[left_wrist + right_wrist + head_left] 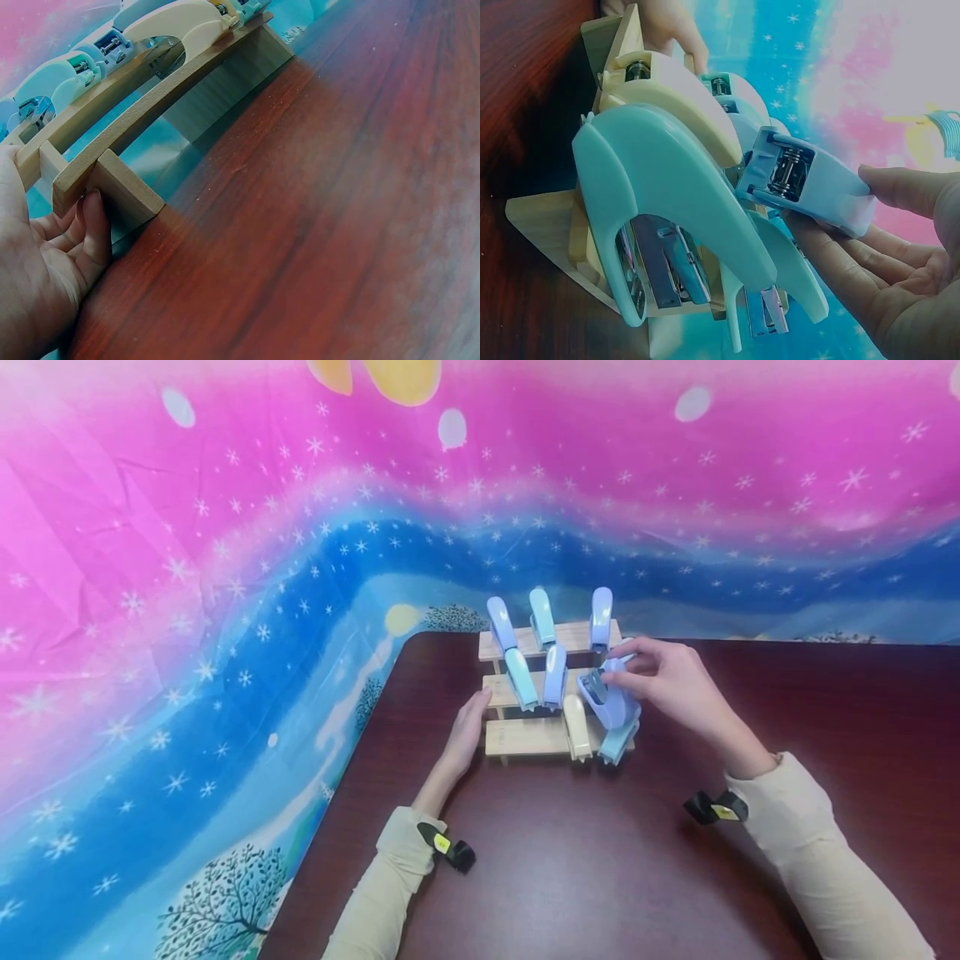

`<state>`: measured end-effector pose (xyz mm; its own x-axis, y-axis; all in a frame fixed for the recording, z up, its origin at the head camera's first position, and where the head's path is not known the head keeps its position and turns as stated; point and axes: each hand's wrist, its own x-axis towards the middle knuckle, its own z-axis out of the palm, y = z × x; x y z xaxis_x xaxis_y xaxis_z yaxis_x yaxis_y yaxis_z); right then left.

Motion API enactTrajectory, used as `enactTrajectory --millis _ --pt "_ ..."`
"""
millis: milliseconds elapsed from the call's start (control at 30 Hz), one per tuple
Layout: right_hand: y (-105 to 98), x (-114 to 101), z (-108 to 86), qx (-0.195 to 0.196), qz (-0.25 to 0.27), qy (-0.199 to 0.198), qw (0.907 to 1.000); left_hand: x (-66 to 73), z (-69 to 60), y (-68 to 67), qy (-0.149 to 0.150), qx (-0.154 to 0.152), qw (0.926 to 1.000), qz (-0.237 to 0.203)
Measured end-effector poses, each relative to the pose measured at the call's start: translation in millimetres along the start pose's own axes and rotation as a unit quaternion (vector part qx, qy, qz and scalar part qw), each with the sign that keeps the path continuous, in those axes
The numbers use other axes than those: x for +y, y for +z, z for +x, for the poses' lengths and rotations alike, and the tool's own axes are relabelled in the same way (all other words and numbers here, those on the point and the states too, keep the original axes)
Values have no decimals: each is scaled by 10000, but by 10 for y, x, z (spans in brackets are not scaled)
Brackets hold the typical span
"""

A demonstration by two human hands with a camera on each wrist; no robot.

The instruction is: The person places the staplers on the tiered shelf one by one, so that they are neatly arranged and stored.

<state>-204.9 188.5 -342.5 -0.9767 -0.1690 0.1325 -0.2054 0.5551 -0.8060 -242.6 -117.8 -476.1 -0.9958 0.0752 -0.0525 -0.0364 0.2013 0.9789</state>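
Note:
A three-step wooden rack (525, 739) holds lavender, mint and cream staplers. My left hand (465, 727) grips its left end; in the left wrist view, the fingers (94, 225) curl beneath a step beside a leg. Between thumb and fingers, my right hand (675, 681) pinches a lavender stapler (617, 703), tilted above the rack's right side. Its spring end faces the right wrist camera. Just below it, a mint stapler (618, 743) sits on the front step, beside a cream stapler (576, 727). Another mint stapler (799, 274) is partly hidden behind.
On the middle step are a mint stapler (521, 678) and a lavender stapler (554, 677). The back step bears a mint stapler (542, 618) between two lavender ones. The rack stands on a dark wooden table (555, 860), before a patterned pink and blue cloth (525, 468).

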Motion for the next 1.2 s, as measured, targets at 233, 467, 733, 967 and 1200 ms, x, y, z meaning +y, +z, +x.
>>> enactTrajectory --millis 233,467,733,967,1200 --pt "11 8 7 -17 -20 35 10000 -16 18 4 51 -46 9999 -95" --pt "71 -20 -5 -22 31 38 10000 -20 23 1 -63 -17 10000 -1" --pt "158 -25 -18 -16 104 -67 9999 -16 28 6 -3 -34 10000 -84" --pt "186 -15 -14 -27 102 -122 9999 -7 20 10 -29 -11 9999 -96" --pt "195 -24 -15 11 117 -137 9998 -20 26 2 17 -33 9999 -145"
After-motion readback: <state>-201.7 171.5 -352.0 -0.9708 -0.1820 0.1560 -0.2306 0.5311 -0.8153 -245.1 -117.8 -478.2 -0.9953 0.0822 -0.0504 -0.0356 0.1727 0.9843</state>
